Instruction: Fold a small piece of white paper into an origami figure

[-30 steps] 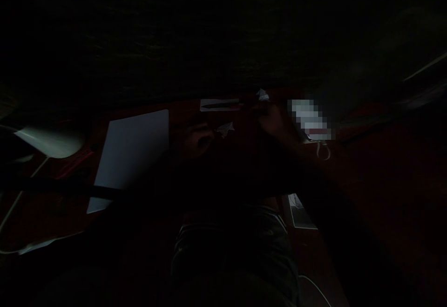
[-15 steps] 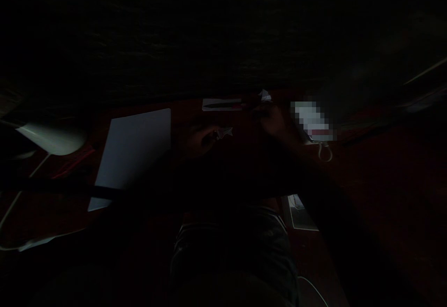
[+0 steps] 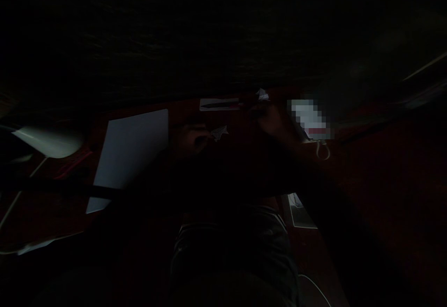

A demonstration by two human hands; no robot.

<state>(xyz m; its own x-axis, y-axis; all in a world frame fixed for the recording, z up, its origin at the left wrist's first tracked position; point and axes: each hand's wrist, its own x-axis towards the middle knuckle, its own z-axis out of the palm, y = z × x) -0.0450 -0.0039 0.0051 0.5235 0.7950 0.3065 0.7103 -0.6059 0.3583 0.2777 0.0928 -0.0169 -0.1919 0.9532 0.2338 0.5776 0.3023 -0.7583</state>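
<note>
The scene is very dark. My left hand (image 3: 193, 138) is closed, its fingertips at the left end of a small folded piece of white paper (image 3: 220, 133), which seems pinched there. My right hand (image 3: 268, 118) rests on the dark reddish table to the right, its fingers lost in shadow. Just beyond it stands another small folded paper (image 3: 262, 95). Between the hands and farther back, a dark, pointed blade-like object (image 3: 218, 105) with a reddish end lies on a pale strip of paper (image 3: 202, 102).
At left lies a large white sheet (image 3: 134, 144), with a white lamp-like shade (image 3: 52, 141) beyond it. A blurred-out bright device (image 3: 310, 118) with a white loop (image 3: 323, 151) is at right. Near my right forearm lies a framed flat object (image 3: 302, 218).
My left hand has drawn slightly left, and the folded paper at its fingertips has shifted and turned with it. My right hand stays in place. The view has drifted a little.
</note>
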